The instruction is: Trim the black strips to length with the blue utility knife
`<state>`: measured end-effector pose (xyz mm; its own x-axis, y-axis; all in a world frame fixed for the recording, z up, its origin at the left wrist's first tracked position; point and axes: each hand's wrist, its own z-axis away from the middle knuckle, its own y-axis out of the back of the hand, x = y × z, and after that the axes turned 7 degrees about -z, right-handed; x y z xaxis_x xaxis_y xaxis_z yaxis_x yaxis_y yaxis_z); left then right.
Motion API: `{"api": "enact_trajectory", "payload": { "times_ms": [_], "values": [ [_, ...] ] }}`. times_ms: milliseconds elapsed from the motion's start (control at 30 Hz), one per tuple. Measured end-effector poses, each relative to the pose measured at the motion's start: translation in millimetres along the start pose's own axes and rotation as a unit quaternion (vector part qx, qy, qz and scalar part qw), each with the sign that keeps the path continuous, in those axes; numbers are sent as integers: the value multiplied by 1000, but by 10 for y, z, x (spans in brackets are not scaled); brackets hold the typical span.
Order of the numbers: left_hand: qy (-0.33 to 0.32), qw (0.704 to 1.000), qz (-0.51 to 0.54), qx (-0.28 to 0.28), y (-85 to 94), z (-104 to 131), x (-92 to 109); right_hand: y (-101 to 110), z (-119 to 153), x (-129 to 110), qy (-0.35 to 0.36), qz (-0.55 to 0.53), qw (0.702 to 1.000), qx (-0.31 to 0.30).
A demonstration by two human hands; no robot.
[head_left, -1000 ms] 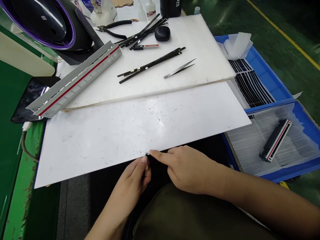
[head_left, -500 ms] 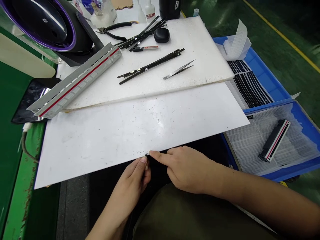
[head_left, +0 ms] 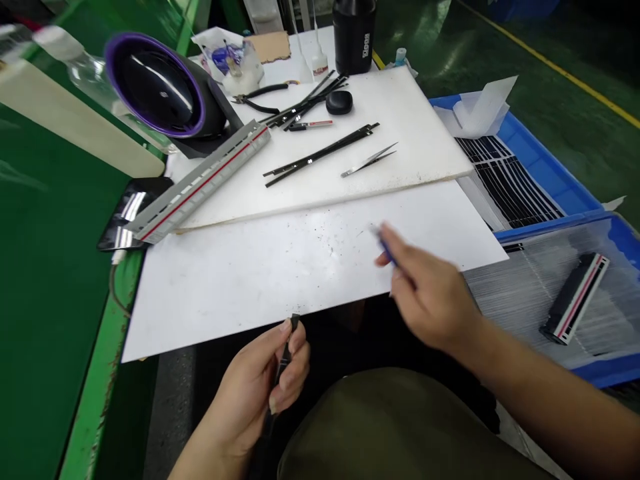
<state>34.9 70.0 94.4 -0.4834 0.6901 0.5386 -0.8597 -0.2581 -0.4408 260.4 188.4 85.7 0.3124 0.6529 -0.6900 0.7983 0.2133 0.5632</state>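
My left hand [head_left: 250, 380] is closed on a thin black strip [head_left: 285, 359] just below the front edge of the white sheet [head_left: 240, 267]. The strip's dark tip sticks up past the thumb. My right hand [head_left: 433, 293] is raised over the sheet's right part, closed on a slim blue-handled tool [head_left: 387, 249] with a light, thin tip. Motion blurs that tip, so its exact kind does not show. Small dark specks lie scattered over the sheet.
Tweezers [head_left: 369, 160], more black strips [head_left: 320, 155], pliers [head_left: 263, 98] and a small black case [head_left: 339, 102] lie on the white foam board [head_left: 415, 133]. A grey train-car shell [head_left: 200, 180] slants at left. Blue bins [head_left: 545, 160] stand at right.
My right hand has moved away from the strip's tip, up and to the right, and the blue-handled tool now shows in it. My left hand has turned, showing more strip. The view has shifted.
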Motion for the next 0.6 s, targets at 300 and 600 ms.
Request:
{"api": "enact_trajectory", "payload": {
  "times_ms": [300, 600],
  "values": [
    [-57, 997, -12, -42, -218, 77, 84, -49, -320, 655, 96, 212, 971, -50],
    [-121, 984, -129, 4, -298, 25, 91, -153, -297, -167, -3, -143, 989, -20]
  ]
}}
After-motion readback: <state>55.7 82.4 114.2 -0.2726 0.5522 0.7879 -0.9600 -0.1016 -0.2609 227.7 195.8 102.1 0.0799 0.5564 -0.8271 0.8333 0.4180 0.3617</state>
